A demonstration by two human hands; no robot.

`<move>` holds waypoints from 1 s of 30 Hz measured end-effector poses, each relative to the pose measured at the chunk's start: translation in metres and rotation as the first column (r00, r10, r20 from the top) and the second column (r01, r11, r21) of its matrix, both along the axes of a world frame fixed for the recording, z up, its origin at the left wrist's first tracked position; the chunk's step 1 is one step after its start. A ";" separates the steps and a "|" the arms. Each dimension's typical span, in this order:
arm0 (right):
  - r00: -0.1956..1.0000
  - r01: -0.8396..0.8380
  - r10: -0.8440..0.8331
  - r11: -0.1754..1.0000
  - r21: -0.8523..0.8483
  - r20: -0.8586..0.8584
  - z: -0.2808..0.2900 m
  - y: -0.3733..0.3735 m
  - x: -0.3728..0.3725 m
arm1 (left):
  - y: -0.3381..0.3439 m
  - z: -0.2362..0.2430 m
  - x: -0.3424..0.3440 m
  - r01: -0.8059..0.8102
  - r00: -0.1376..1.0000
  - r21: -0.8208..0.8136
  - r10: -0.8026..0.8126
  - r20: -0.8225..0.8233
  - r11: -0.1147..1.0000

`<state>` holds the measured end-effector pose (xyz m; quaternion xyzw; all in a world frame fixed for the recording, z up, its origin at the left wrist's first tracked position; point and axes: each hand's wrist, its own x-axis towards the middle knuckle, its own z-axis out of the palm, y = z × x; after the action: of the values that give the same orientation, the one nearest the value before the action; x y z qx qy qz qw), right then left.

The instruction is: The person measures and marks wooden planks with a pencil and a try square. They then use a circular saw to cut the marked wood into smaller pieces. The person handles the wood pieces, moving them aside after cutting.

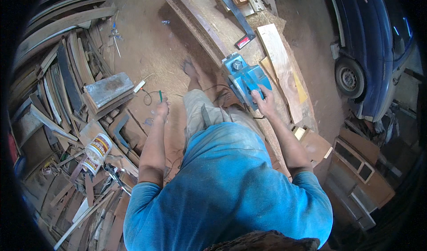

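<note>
My right hand (pixel 265 100) is closed around the rear handle of a blue electric planer (pixel 247 78), which rests at the near side of the workbench. My left hand (pixel 163 110) is out to the left over the floor, closed on a thin green pencil-like stick (pixel 161 95) that points up from the fist. A pale wooden board (pixel 281 70) lies lengthwise on the bench to the right of the planer. Beyond the planer is a try square (pixel 236 13) with a dark blade and a red-labelled stock.
A long narrow board (pixel 195 17) runs along the bench's left side. Stacked timber (pixel 66 77), a grey-topped block (pixel 109 90) and a white bucket (pixel 98 147) crowd the left. A cord (pixel 178 93) trails behind my legs. A blue car (pixel 373 50) and wooden frames (pixel 356 159) stand at right.
</note>
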<state>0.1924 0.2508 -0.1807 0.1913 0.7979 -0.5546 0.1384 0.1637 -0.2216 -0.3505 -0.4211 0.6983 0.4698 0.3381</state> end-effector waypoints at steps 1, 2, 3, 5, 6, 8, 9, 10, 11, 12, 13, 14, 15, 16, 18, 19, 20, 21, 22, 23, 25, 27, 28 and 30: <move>1.000 0.004 -0.004 1.000 -0.008 0.006 0.001 -0.002 -0.003 | 0.000 -0.001 0.002 0.005 1.000 0.005 -0.005 -0.011 1.000; 1.000 0.003 -0.003 1.000 -0.013 -0.022 0.000 -0.003 -0.005 | 0.001 -0.002 0.004 0.011 1.000 0.009 -0.010 -0.022 1.000; 0.999 0.001 -0.002 1.000 -0.019 -0.050 -0.001 -0.004 -0.008 | 0.002 -0.004 0.005 0.020 1.000 -0.004 -0.020 -0.010 1.000; 0.997 -0.002 -0.001 0.999 -0.032 -0.075 -0.004 -0.006 -0.011 | 0.006 -0.004 0.005 0.045 0.999 -0.029 -0.045 0.017 0.999; 0.997 -0.005 0.002 0.999 -0.039 -0.072 -0.006 -0.007 -0.013 | 0.008 -0.004 0.004 0.066 0.998 -0.031 -0.065 0.026 0.997; 0.996 -0.010 0.006 0.999 -0.040 -0.094 -0.007 -0.009 -0.017 | 0.003 -0.015 0.007 0.106 0.994 -0.034 -0.104 0.043 0.994; 0.993 -0.011 0.007 0.999 -0.032 -0.118 -0.009 -0.010 -0.019 | 0.001 -0.022 0.009 0.111 0.994 -0.043 -0.110 0.028 0.993; 0.990 -0.013 0.009 1.000 -0.028 -0.143 -0.013 -0.010 -0.021 | 0.000 -0.027 0.010 0.114 0.993 -0.055 -0.114 0.012 0.992; 0.990 -0.008 0.006 1.000 -0.013 -0.139 -0.017 -0.010 -0.022 | -0.001 -0.032 0.012 0.117 0.993 -0.068 -0.118 -0.003 0.991; 0.991 -0.003 0.004 1.000 0.002 -0.136 -0.020 -0.011 -0.022 | -0.003 -0.036 0.014 0.106 0.994 -0.067 -0.105 0.007 0.992; 0.991 0.003 0.000 1.000 0.020 -0.132 -0.020 -0.012 -0.025 | -0.001 -0.037 0.014 0.096 0.995 -0.064 -0.095 0.018 0.993; 0.994 0.009 -0.007 1.000 0.018 -0.112 -0.020 -0.013 -0.028 | 0.001 -0.037 0.013 0.086 0.996 -0.061 -0.084 0.028 0.994; 0.996 0.015 -0.014 1.000 0.015 -0.091 -0.019 -0.013 -0.032 | 0.002 -0.037 0.011 0.096 0.995 -0.054 -0.094 0.038 0.994; 0.997 0.017 -0.015 1.000 0.015 -0.080 -0.018 -0.015 -0.034 | -0.001 -0.037 0.010 0.105 0.993 -0.050 -0.103 0.052 0.993; 0.997 0.014 -0.013 1.000 0.023 -0.071 -0.019 -0.018 -0.041 | -0.003 -0.039 0.011 0.091 0.995 -0.038 -0.089 0.046 0.995; 0.997 0.012 -0.009 0.999 0.031 -0.074 -0.019 -0.019 -0.044 | -0.001 -0.039 0.011 0.067 0.997 -0.029 -0.066 0.025 0.997; 0.996 0.008 -0.006 1.000 0.025 -0.085 -0.018 -0.020 -0.046 | 0.001 -0.038 0.011 0.043 0.999 -0.020 -0.043 0.005 0.999; 0.995 0.004 -0.002 1.000 0.019 -0.097 -0.017 -0.022 -0.049 | 0.002 -0.037 0.012 0.026 1.000 -0.015 -0.026 -0.003 1.000; 0.996 0.007 -0.006 1.000 0.011 -0.090 -0.016 -0.024 -0.052 | 0.004 -0.034 0.011 0.009 1.000 -0.009 -0.009 -0.011 1.000; 0.996 0.011 -0.010 1.000 0.003 -0.083 -0.014 -0.027 -0.056 | 0.005 -0.030 0.010 -0.008 1.000 -0.004 0.008 -0.018 1.000; 0.999 0.032 -0.032 0.999 -0.017 -0.031 -0.009 -0.032 -0.062 | 0.006 -0.027 0.008 0.015 1.000 -0.026 -0.016 -0.006 1.000; 0.999 0.009 -0.008 1.000 0.005 -0.053 -0.007 -0.034 -0.069 | 0.006 -0.027 0.007 -0.003 1.000 -0.032 0.003 0.005 0.999; 0.998 -0.002 0.003 1.000 0.017 -0.063 -0.008 -0.035 -0.073 | 0.006 -0.025 0.006 -0.032 0.999 -0.027 0.032 0.009 0.999; 0.994 0.008 -0.006 1.000 0.017 -0.109 -0.013 -0.039 -0.078 | 0.007 -0.022 0.005 -0.064 0.998 -0.017 0.064 0.016 0.998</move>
<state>0.1139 0.2117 -0.1934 0.1647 0.8084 -0.5577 0.0913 0.1684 -0.2147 -0.3723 -0.4498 0.6856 0.4711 0.3252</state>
